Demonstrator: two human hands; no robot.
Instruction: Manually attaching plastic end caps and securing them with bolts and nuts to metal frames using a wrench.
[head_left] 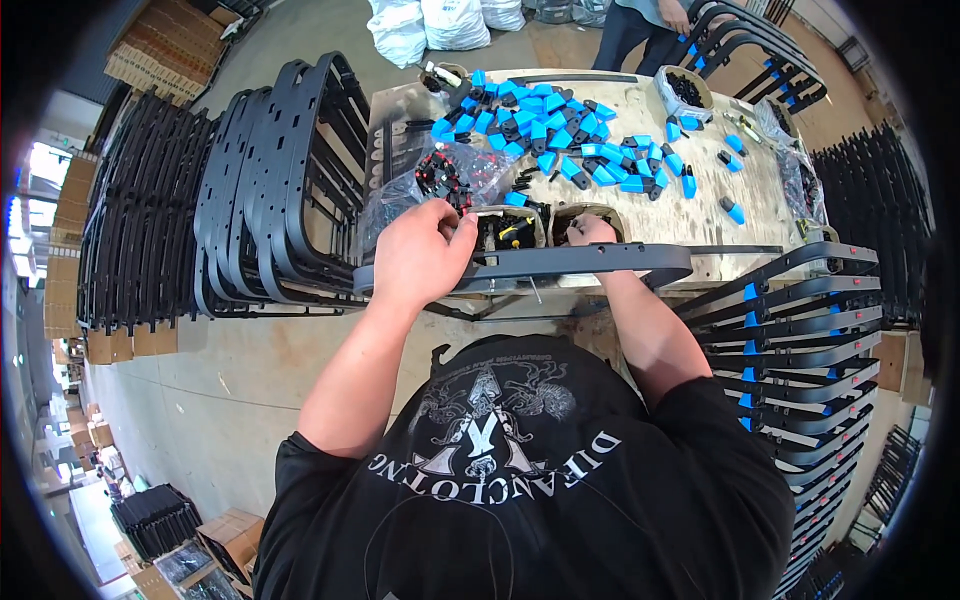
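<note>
A long black metal frame with rounded ends lies across the front edge of the table, in front of me. My left hand is over its left part, thumb and fingers drawn together beside a clear plastic bag with small black-and-red parts. What those fingers hold, if anything, is hidden. Reaching over the frame, my right hand dips into an open box of small dark parts. Its fingers are curled, with their tips out of sight. Between the hands, a yellow-and-black tool sits in another small box.
Many blue-and-black plastic pieces cover the wooden table. A tub of black parts stands at the back. Black frames lean at the left; more with blue pieces are stacked at the right. A person stands beyond the table.
</note>
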